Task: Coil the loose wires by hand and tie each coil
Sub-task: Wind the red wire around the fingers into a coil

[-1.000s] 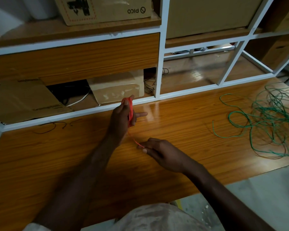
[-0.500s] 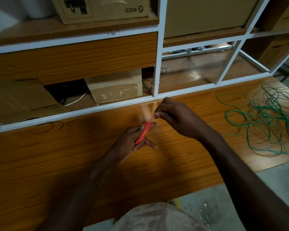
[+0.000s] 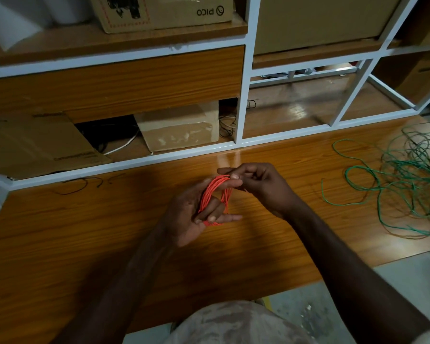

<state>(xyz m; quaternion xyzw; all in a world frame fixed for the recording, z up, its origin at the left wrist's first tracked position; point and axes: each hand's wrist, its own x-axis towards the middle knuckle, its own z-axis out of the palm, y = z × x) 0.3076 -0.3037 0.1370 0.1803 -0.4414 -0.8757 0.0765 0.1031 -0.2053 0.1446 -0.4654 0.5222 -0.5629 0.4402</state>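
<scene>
A small coil of red wire is wound round the fingers of my left hand, which holds it above the wooden bench top. My right hand pinches the top of the red coil between thumb and fingertips. A loose tangle of green wire lies spread on the bench at the right, apart from both hands.
White-framed shelves rise behind the bench, holding cardboard boxes and dark cables. A thin black wire scrap lies on the bench at the left. The bench's front edge runs near my body, with grey floor at the lower right.
My left hand has turned and dropped towards the bench with the red coil. My right hand has come up from the trailing end of the wire to pinch the coil's top.
</scene>
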